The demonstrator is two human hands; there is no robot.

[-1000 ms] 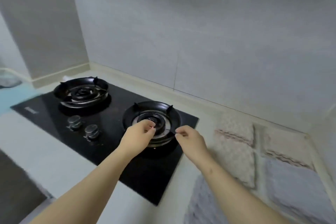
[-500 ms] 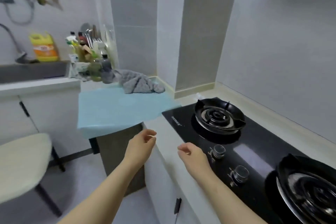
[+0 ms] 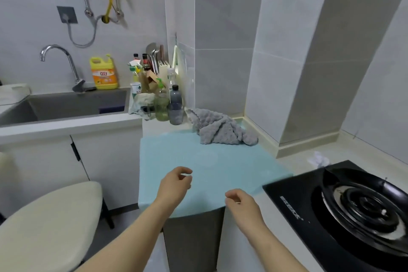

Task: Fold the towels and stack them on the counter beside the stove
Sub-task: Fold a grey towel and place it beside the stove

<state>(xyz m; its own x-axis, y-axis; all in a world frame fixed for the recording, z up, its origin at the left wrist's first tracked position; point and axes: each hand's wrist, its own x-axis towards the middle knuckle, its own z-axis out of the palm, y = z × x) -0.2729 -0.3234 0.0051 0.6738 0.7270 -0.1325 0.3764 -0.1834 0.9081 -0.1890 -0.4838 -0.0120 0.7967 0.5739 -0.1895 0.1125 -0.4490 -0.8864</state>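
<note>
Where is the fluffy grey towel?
In the head view, the grey towel lies crumpled at the far right corner of the blue mat, beside the bottles, left of the stove.

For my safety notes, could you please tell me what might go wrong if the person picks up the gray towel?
The gray towel lies bunched right beside the dark bottle; tugging it might topple that. The blue mat hangs over the front edge, so dragging the towel could slide it off.
</note>
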